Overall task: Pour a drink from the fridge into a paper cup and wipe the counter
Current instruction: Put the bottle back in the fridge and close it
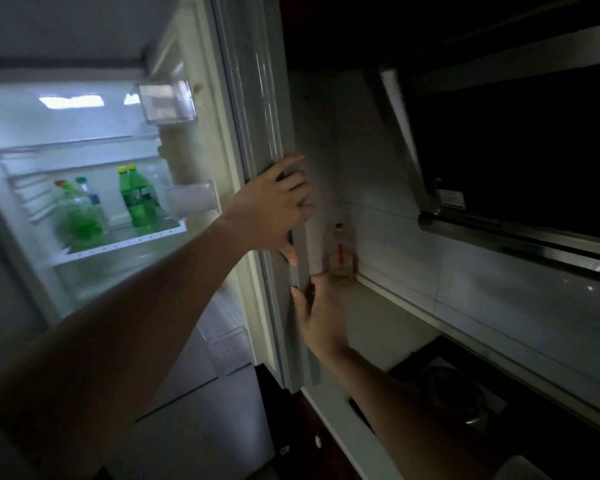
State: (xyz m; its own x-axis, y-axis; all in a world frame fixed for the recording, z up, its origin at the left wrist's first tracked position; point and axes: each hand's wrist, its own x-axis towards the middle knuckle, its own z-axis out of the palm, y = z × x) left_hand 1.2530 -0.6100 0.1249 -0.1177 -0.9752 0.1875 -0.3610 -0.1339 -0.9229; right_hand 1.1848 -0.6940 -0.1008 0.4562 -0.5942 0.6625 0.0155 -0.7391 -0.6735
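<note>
The fridge stands open and lit on the left. Its door (257, 98) swings out toward the middle of the view. My left hand (274, 209) grips the door's outer edge, fingers wrapped round it. My right hand (321, 320) rests lower on the same edge with fingers spread, holding nothing. On the fridge shelf (125, 242) stand two green bottles with yellow caps (137, 199), a blurred green bottle (78, 216) and a clear bottle with a blue label (92, 199). No paper cup is in view.
A pale counter (371, 306) runs to the right of the door, with a small bottle of yellowish liquid (340, 251) in its back corner. A dark range hood (499, 150) hangs above. A pot (454, 396) sits on the stove at lower right.
</note>
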